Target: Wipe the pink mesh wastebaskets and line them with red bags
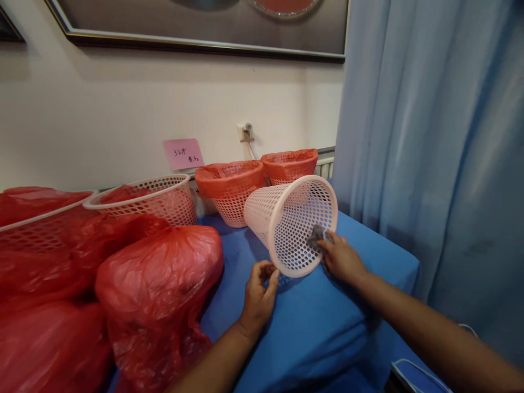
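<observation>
Soft, even indoor light, sharp at centre
Picture frame (196,43) bows at the wide-angle edges; red bags (155,284) glint faintly

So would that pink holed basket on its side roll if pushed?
Probably, in a curve: the basket is tipped sideways over the blue table, its wall round and tapered, with the left hand and right hand at its rim. Likely light, being mostly holes, and fairly stiff, as it keeps its shape.

One camera, worn on the person's head, looks forward and somewhat down across the blue surface (319,327) toward the wall (123,109). It sits close. Both forearms enter from the bottom edge, and the left hand (258,295) and right hand (341,259) meet the tipped basket (292,224) near mid-frame.
</observation>
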Demonstrator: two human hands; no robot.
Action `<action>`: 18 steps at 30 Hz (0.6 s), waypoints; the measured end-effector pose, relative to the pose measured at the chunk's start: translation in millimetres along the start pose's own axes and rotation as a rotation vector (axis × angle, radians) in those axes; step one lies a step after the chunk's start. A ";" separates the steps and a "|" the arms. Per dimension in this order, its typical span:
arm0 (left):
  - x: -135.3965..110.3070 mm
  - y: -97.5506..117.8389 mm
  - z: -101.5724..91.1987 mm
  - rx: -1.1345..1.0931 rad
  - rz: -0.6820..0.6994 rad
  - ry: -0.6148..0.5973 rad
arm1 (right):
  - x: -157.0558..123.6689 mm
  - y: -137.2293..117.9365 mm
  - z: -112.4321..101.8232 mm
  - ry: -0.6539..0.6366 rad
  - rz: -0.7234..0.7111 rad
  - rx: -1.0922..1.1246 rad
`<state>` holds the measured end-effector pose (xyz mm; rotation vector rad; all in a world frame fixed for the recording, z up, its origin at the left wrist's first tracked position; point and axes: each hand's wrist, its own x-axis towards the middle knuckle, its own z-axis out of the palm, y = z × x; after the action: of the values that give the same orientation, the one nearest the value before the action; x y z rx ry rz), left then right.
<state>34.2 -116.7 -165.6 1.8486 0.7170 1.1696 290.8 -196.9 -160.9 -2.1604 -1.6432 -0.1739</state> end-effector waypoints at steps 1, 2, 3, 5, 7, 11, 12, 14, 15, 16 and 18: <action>-0.6 -1.6 1.3 0.007 -0.011 -0.043 | -4.6 -7.8 5.9 -0.039 -0.031 0.047; -1.2 -3.0 2.5 0.019 -0.025 -0.092 | -8.9 -15.5 10.7 -0.064 -0.065 0.098; -1.7 -4.3 3.5 0.031 -0.039 -0.144 | -12.6 -22.6 14.1 -0.076 -0.097 0.154; -1.7 -6.4 5.0 0.039 -0.064 -0.219 | -18.0 -34.3 16.7 -0.092 -0.158 0.265; -0.7 -7.7 5.6 0.017 -0.083 -0.228 | -21.5 -42.8 16.0 -0.108 -0.205 0.348; 1.2 -6.1 3.0 -0.019 -0.096 -0.127 | -25.9 -52.7 16.6 -0.101 -0.251 0.383; 1.0 -4.2 1.6 -0.010 -0.091 -0.110 | -25.9 -53.1 17.6 -0.100 -0.264 0.365; 0.2 1.1 -1.7 0.026 -0.064 -0.079 | -22.8 -48.7 18.5 -0.100 -0.277 0.278; -0.3 4.3 -3.4 0.050 -0.045 -0.065 | -19.2 -43.1 17.7 -0.098 -0.270 0.208; -0.7 7.6 -5.0 0.074 -0.026 -0.052 | -14.1 -35.0 15.3 -0.089 -0.250 0.125; -1.0 13.5 -7.5 0.119 0.008 -0.035 | 0.5 -12.4 5.3 -0.038 -0.201 -0.052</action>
<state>27.4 -121.8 -152.6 1.9679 0.7745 1.1179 278.4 -191.8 -162.4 -2.0440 -1.8969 -0.2387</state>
